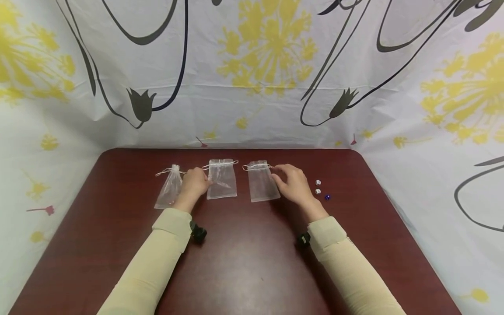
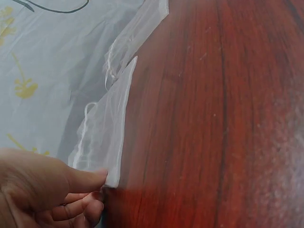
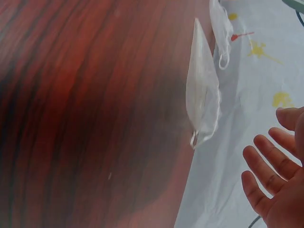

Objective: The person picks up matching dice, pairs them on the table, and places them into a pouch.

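Observation:
Three sheer white drawstring pouches lie along the table's far side. My left hand (image 1: 194,183) pinches the left edge of the middle pouch (image 1: 225,186) between thumb and fingertips. In the left wrist view the thumb (image 2: 92,179) presses near a corner of that pouch (image 2: 107,128). The left pouch (image 1: 167,192) is cinched at its neck, with small reddish specks near its bottom; my left hand partly covers it. My right hand (image 1: 293,183) hovers at the right edge of the right pouch (image 1: 261,186). Its fingers (image 3: 268,164) are spread and hold nothing in the right wrist view.
Two white dice (image 1: 318,191) and a dark blue die (image 1: 327,197) sit to the right of my right hand. A floral-patterned white cloth (image 1: 244,113) hangs behind the dark red wooden table (image 1: 240,262) and at its sides.

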A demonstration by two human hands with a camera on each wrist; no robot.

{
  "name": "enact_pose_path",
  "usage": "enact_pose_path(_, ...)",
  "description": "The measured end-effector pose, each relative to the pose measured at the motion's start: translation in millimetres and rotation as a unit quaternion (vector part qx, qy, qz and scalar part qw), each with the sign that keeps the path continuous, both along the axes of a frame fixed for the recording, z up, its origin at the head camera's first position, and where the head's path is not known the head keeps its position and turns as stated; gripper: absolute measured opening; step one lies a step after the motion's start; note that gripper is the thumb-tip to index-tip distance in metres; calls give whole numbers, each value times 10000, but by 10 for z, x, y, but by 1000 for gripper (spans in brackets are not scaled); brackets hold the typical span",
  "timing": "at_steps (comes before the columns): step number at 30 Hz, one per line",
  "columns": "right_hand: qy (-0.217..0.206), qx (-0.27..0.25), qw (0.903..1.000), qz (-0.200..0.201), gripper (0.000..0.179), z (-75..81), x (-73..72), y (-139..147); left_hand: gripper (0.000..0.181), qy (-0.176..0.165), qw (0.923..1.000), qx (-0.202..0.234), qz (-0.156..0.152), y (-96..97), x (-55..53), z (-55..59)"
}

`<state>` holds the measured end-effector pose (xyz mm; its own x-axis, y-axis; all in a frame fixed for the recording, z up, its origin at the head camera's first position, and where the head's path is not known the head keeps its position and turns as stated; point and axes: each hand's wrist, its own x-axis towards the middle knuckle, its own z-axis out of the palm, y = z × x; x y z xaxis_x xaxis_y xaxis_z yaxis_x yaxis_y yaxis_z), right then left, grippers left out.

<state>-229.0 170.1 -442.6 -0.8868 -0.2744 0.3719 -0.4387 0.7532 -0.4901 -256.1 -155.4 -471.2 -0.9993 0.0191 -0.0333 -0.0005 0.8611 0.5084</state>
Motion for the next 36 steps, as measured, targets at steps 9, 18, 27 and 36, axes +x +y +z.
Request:
enact_pose_path(9, 133, -4, 9985, -538, 27, 57, -67, 447, 20, -106, 9999, 59, 89, -12, -18, 10)
enact_pose_path(18, -70, -40, 9927, -1202, 28, -5, -54, 960, 18, 167, 9996, 205, 69, 18, 12, -66)
enact_pose_path(27, -286, -59, 9914, -1273, 28, -102, 11, 1057, 14, 1537, 9831, -285, -950, 119, 92, -194)
enact_pose_path(36, -282, 0, 9918, -1249, 29, -120, -25, 1125, 32, 974, 9670, -1061, -2101, 139, 303, -158)
